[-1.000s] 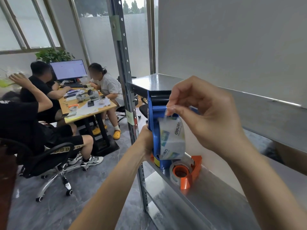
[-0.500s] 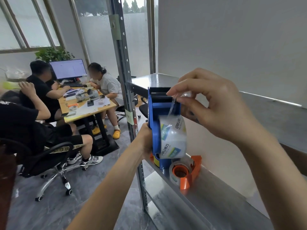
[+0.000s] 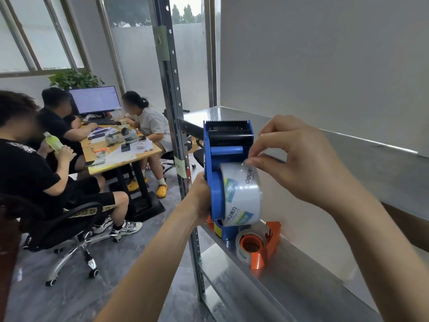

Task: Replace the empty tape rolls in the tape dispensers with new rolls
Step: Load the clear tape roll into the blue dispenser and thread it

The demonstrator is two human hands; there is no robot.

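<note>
Tape roll: clear, printed, seated on the hub of the blue tape dispenser, which is held upright above the near end of the metal shelf. The free end of the tape is hard to make out under the fingertips. The dispenser's handle is concealed behind the frame. Left hand: clasped about the handle, its fingers hidden by the dispenser. Right hand: fingers curled, thumb and forefinger pinched on the tape at the roll's top edge, just below the blue crossbar. Orange tape dispenser: stood on the shelf beneath, loaded with a clear roll, partly covered by the blue one.
</note>
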